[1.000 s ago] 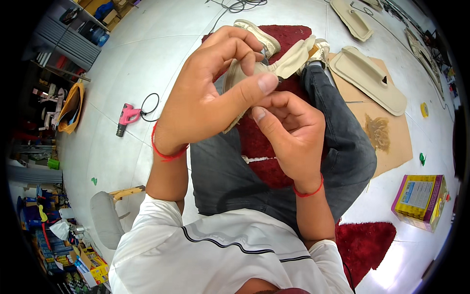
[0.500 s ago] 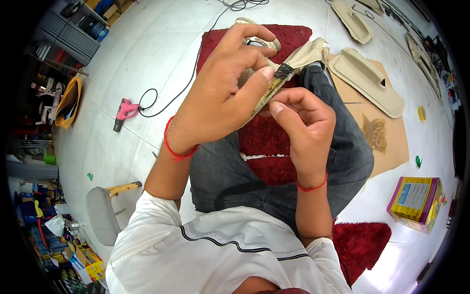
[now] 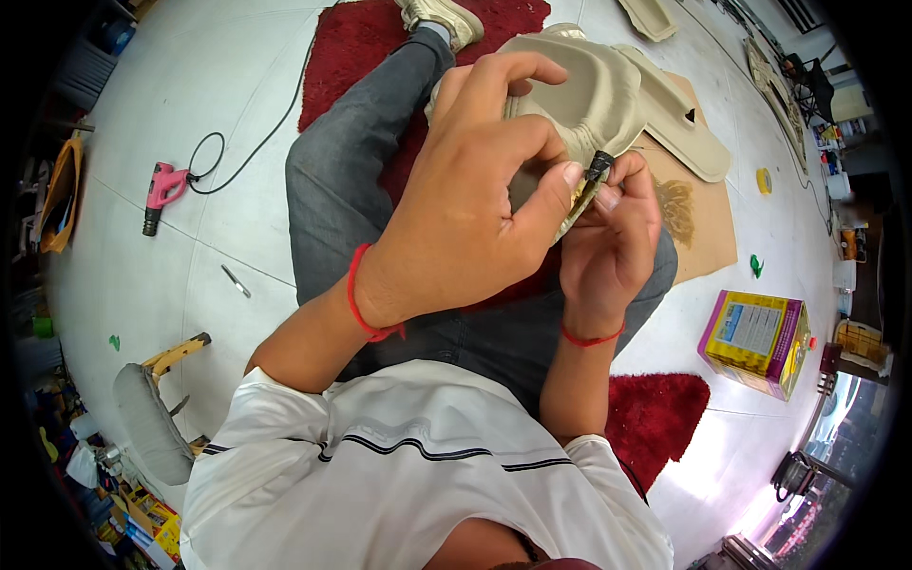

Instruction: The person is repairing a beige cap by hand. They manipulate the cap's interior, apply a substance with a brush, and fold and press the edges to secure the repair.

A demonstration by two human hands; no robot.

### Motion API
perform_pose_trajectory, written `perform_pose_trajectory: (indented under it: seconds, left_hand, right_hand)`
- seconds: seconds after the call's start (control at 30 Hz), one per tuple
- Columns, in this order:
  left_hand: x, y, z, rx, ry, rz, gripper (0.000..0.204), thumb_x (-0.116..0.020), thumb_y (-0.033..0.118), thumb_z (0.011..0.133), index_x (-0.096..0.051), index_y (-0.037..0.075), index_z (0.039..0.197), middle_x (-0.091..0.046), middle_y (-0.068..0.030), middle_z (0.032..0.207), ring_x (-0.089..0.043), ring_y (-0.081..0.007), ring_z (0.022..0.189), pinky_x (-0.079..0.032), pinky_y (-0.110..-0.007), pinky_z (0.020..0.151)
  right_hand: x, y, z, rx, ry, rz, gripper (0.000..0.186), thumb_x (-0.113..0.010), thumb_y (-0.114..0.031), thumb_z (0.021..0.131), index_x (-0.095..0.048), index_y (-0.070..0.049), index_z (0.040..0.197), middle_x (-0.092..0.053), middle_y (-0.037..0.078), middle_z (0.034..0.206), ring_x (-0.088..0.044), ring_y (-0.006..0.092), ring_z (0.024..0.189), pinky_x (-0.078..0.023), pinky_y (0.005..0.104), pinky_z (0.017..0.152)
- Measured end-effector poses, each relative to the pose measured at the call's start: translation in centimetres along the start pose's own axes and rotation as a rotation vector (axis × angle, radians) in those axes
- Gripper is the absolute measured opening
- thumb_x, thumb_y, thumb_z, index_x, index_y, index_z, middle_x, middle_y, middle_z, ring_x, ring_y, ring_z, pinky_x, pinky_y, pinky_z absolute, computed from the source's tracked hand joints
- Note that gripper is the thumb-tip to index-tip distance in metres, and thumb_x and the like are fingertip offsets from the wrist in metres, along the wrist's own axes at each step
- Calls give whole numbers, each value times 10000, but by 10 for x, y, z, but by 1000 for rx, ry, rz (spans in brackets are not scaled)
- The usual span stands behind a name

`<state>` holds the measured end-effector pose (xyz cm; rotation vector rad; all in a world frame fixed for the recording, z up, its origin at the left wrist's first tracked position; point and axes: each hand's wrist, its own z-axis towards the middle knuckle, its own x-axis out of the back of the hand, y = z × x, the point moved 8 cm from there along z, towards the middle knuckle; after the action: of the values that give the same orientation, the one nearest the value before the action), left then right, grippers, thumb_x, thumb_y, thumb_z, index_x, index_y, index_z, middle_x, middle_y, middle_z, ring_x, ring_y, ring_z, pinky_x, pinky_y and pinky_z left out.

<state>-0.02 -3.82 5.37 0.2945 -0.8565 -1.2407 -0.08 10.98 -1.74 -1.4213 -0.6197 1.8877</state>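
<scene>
A beige moulded trim panel [image 3: 608,90] with a stitched, covered surface is tilted up over my lap, its rim toward me. Black tape [image 3: 598,167] is wrapped round one spot on that rim, and rough yellowish backing shows along the edge beside it. My left hand [image 3: 465,204] pinches the rim just left of the tape between thumb and fingers, covering part of the panel. On the other side of the tape, my right hand [image 3: 616,237] grips the same edge with its thumb and curled fingers. The fingertips behind the rim are hidden.
A second beige panel [image 3: 698,147] lies on stained cardboard [image 3: 712,247] at right. Nearer is a yellow and purple tin [image 3: 755,337]. On the left floor are a pink heat gun [image 3: 164,190] with its cord and a pen-like tool [image 3: 236,281]. A grey-cushioned seat [image 3: 152,427] stands near-left.
The panel has swung round, so its broad beige face now shows. Both hands have shifted right with it, still at the taped edge. My view has turned, and an outstretched leg appears.
</scene>
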Motion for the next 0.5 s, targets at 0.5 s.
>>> perform_pose_trajectory:
  seconds: [0.5]
  left_hand:
    - [-12, -1, -18, 19, 117, -57, 62, -684, -24, 819, -625, -27, 799, -557, -213, 1359, -585, -355, 1174, -462, -445, 1042]
  right_hand:
    - [8, -9, -18, -85, 106, -125, 278, -573, 11, 908, -449, 0, 1157, -680, 80, 907, -593, 96, 806, -470, 251, 783]
